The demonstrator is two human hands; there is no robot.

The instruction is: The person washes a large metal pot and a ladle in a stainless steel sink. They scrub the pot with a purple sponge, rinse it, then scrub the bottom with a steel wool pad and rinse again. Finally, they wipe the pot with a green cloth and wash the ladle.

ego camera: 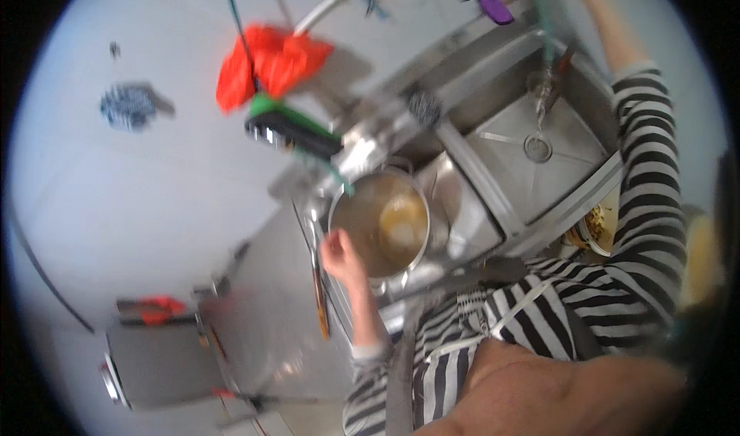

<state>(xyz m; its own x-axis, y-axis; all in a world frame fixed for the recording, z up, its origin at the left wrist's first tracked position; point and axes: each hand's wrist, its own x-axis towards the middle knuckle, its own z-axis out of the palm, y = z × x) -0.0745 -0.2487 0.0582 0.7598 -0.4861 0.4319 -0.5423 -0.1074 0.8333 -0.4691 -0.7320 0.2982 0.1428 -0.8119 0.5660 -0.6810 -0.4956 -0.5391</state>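
Observation:
A wide metal pot (370, 234) stands at the left basin of a steel sink, with cloudy liquid and a round yellowish patch inside. My left hand (342, 257) is at the pot's near-left rim, fingers curled; blur hides whether it grips the rim. My right arm, in a striped sleeve (647, 147), stretches up past the right basin (555, 176), and its hand is beyond the top edge of the picture. A stream of water (542, 101) falls into that basin at its round drain strainer (537, 147).
A long brown-handled utensil (321, 306) lies on the steel drainboard (272, 320). A scourer (425, 108) rests behind the basins. Red fabric (272, 60) and a green-and-black object (292, 127) hang at the wall. Beneath the sink's front edge, a container (598, 228) holds yellowish scraps.

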